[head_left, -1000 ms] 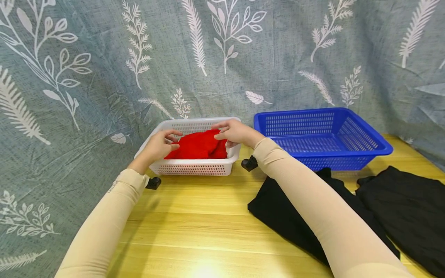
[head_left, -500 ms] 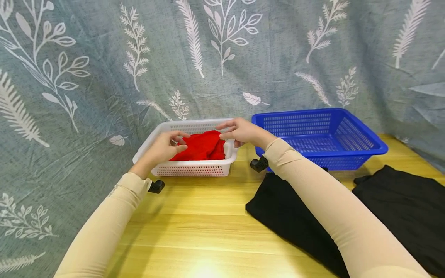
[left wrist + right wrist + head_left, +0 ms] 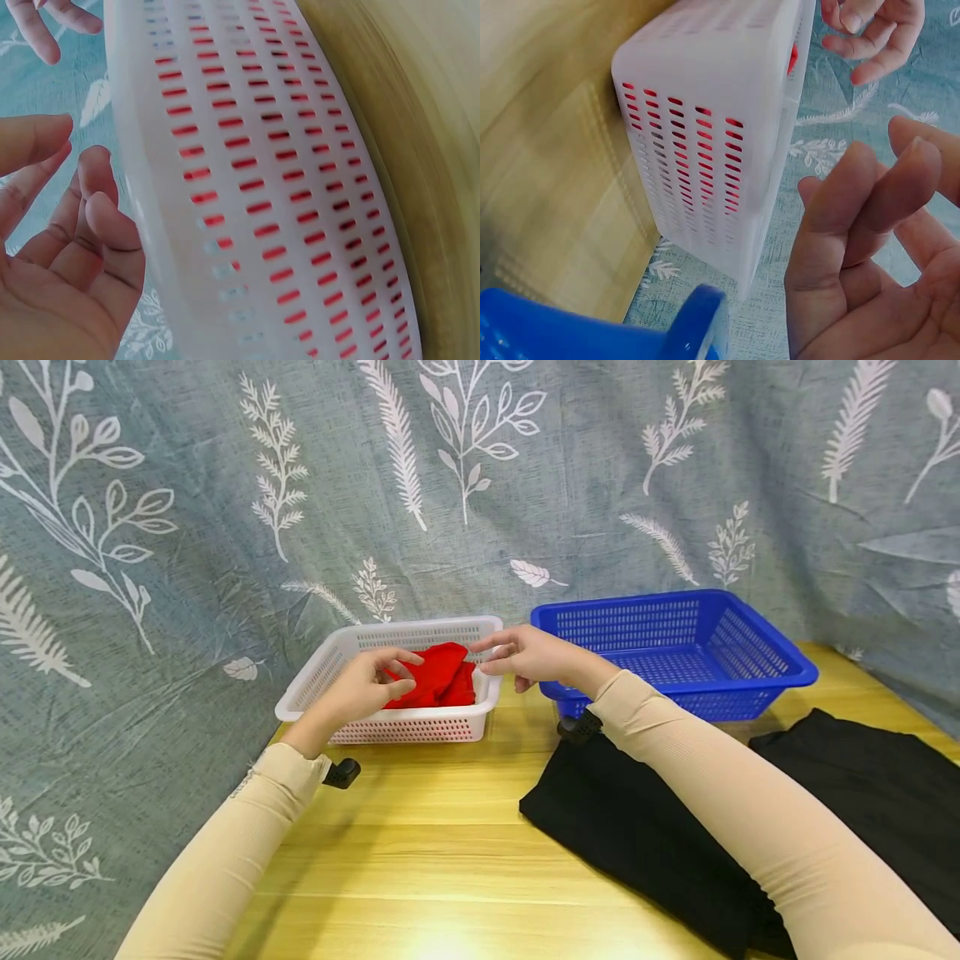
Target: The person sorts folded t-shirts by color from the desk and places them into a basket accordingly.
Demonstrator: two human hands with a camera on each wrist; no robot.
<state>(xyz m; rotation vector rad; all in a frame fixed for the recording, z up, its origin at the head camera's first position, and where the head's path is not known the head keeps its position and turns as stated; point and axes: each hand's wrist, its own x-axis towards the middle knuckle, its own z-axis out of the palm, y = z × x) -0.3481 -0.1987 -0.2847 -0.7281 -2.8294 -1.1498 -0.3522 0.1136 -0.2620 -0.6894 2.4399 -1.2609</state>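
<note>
Red cloth [image 3: 438,672] lies bunched inside a white perforated basket [image 3: 420,727] by the curtain. Over the basket's left front part hovers my left hand [image 3: 367,683], its fingers loosely bent with nothing in them. My right hand [image 3: 536,656] is above the basket's right rim, fingers relaxed and holding nothing. In the left wrist view the left hand [image 3: 75,262] shows beside the basket wall [image 3: 247,165], with red showing through the slots. In the right wrist view the right hand [image 3: 877,277] is apart from the basket's end wall [image 3: 697,150].
A blue perforated basket [image 3: 675,693] stands to the right of the white one. Black garments [image 3: 637,835] lie on the wooden table [image 3: 420,852] in front of it, partly hidden under my right arm. A patterned curtain [image 3: 465,552] hangs behind.
My right hand has drawn back rightward from over the red cloth toward the rim. The left hand has shifted slightly right. The whole scene slides a little left as the head view turns.
</note>
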